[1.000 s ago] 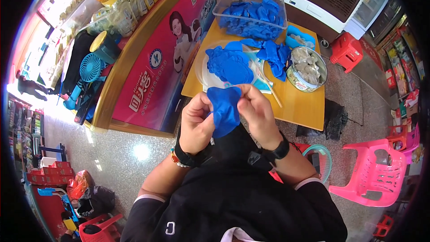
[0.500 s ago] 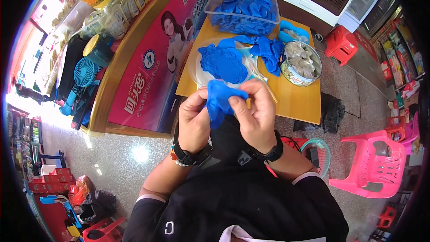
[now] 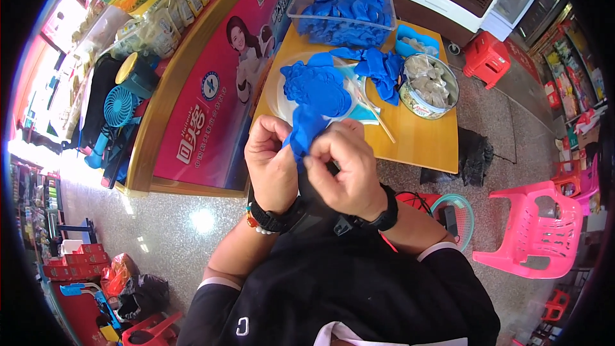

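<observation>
Between my two hands is a thin, soft blue piece (image 3: 306, 129), folded and bunched, its exact kind unclear. The fingers and thumb of my left hand (image 3: 272, 163) pinch its left side. From the right, the fingertips of my right hand (image 3: 346, 168) grip its lower part. Just beyond my hands, a stack of flat blue pieces (image 3: 318, 90) with wavy edges lies on a clear round plate (image 3: 277, 96). More loose blue pieces (image 3: 383, 72) lie crumpled to the right of that stack.
The wooden table (image 3: 423, 147) also bears a clear bin (image 3: 391, 18) full of blue pieces, a blue container (image 3: 419, 40) and a round tin (image 3: 428, 110) of greyish pieces. A thin stick (image 3: 382, 125) lies near its front. Left stands a counter (image 3: 144, 147); right, a pink chair (image 3: 535, 230).
The blue piece has gone from spread out to narrower and more bunched. My right hand has moved left and down, closer to my left hand, which has shifted slightly left.
</observation>
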Tool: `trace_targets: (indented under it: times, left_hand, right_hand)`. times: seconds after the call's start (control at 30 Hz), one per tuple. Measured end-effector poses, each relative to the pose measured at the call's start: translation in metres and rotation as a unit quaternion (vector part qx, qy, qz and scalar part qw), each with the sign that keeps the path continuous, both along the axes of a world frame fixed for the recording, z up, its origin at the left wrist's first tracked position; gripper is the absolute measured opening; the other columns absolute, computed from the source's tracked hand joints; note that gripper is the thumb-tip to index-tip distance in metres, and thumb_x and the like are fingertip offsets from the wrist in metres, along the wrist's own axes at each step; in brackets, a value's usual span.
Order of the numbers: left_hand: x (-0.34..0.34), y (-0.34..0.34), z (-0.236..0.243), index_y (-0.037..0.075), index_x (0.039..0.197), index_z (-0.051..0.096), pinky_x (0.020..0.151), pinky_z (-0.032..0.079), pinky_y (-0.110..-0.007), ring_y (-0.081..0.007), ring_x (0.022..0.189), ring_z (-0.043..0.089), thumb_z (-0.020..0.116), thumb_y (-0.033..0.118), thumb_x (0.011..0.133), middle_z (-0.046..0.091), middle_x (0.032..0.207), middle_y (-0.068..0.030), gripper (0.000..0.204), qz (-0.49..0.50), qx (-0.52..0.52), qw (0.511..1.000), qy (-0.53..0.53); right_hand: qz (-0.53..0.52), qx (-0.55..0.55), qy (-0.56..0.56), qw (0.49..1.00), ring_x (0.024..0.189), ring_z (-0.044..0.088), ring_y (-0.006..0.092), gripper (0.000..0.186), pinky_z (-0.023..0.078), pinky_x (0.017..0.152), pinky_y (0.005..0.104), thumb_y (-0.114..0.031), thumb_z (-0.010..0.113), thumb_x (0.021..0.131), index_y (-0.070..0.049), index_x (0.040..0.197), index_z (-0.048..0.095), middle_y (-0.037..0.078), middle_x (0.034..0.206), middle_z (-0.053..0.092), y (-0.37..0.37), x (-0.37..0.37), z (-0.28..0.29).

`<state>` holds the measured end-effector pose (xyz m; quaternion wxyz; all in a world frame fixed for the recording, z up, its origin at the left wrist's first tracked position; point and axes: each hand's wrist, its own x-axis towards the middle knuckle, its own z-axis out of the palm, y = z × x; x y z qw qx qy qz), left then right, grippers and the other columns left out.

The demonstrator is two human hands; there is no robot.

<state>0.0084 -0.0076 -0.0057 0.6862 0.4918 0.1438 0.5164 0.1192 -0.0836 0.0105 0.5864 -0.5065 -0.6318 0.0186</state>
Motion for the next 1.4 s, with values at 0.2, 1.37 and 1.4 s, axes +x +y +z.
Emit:
trace_targets:
  times: [0.2, 1.37, 1.4]
  left_hand:
    - [-0.001, -0.001, 0.001, 0.005, 0.096, 0.054, 0.072, 0.049, -0.023, -0.0099, 0.078, 0.057, 0.058, -0.003, 0.086, 0.059, 0.091, -0.0036, 0.014, 0.001, -0.024, 1.000, 0.000]
    - [-0.003, 0.007, 0.003, 0.002, 0.086, 0.060, 0.072, 0.043, -0.028, -0.0220, 0.081, 0.054, 0.055, -0.006, 0.068, 0.054, 0.085, -0.0086, 0.021, 0.201, 0.276, 0.919, 0.197]
    - [-0.002, 0.007, 0.002, 0.002, 0.086, 0.060, 0.072, 0.043, -0.029, -0.0222, 0.081, 0.054, 0.055, -0.007, 0.067, 0.054, 0.086, -0.0087, 0.022, 0.205, 0.283, 0.914, 0.206]
  right_hand:
    - [0.052, -0.046, 0.034, 0.997, 0.058, 0.052, 0.0185, 0.012, 0.036, 0.073, 0.0323, -0.003, 0.064, 0.072, -0.009, 0.075, 0.054, 0.001, 0.064, 0.052, -0.001, -0.010, 0.000]
    - [0.045, -0.144, 0.198, 0.968, 0.069, 0.047, 0.0161, 0.015, 0.040, 0.064, 0.0303, -0.008, 0.064, 0.086, -0.002, 0.080, 0.051, 0.005, 0.072, 0.050, 0.002, -0.011, -0.014]
    - [0.048, -0.141, 0.177, 0.973, 0.068, 0.049, 0.0192, 0.014, 0.040, 0.064, 0.0309, -0.006, 0.062, 0.085, -0.002, 0.079, 0.050, 0.007, 0.073, 0.050, 0.004, -0.008, -0.015]
